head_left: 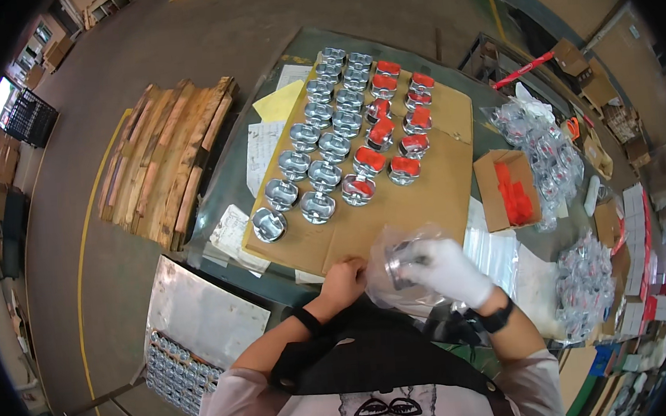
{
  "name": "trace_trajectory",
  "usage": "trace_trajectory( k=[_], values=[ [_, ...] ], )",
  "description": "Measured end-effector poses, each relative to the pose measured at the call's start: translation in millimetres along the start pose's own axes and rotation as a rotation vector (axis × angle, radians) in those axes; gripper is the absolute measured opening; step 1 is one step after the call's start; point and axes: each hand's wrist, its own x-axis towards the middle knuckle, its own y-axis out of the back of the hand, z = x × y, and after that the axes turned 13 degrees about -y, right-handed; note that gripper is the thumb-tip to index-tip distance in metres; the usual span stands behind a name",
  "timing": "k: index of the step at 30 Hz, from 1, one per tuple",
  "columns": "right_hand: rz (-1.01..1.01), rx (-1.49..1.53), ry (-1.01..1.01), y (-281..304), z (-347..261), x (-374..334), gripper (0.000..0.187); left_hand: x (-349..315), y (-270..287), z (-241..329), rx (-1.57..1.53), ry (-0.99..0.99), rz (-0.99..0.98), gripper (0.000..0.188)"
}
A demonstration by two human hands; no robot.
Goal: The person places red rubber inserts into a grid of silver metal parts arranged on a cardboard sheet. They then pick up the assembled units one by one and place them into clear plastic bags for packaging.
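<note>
Where the clear bag [384,280] is held: just over the near edge of the cardboard sheet [450,199], between the two hands, with a metal piston [394,269] at its middle, slightly blurred.
Left hand [344,282]: bare, fingers curled inward and pinching the bag's left side, though the exact grip is partly hidden; the forearm slants in from the near left, a black wristband [307,319] around the wrist.
Right hand [454,270]: in a white glove, thumb and fingers pinched on the piston, pointing left; this forearm rises from the near right.
Cardboard margins: a brown stretch lies between the nearest pistons and the hands, and another runs along the sheet's right side.
Limits on the right: an open box [495,205] of red pieces [515,196] stands just beside the sheet, with flat clear sleeves [489,250] nearer.
Piston rows: two bare silver columns [295,165] on the left, two red-topped columns [368,160] on the right.
Green table [226,187]: under the sheet, carrying papers [264,147] on the left and bagged pistons [585,282] at far right and near right.
Workshop floor [271,17]: grey-brown, with a wooden pallet [169,162] left of the table.
</note>
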Motion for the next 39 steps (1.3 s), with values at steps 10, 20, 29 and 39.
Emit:
trace_trajectory(
  k=[10, 20, 29, 39],
  values=[
    [0.008, -0.178, 0.097, 7, -30, -3, 0.02, 18, 76, 55, -1.374, 0.469, 0.041, 0.065],
    [-0.243, -0.138, -0.12, -17, -16, 1, 0.023, 5, 64, 47, -1.35, 0.544, 0.112, 0.027],
    [-0.373, -0.323, -0.038, -59, -24, 31, 0.028, -30, 154, 47, -0.742, 0.214, 0.851, 0.046],
    [-0.414, -0.605, -0.124, -78, -9, 46, 0.028, -19, 103, 41, -0.022, 0.127, 0.548, 0.052]
  ],
)
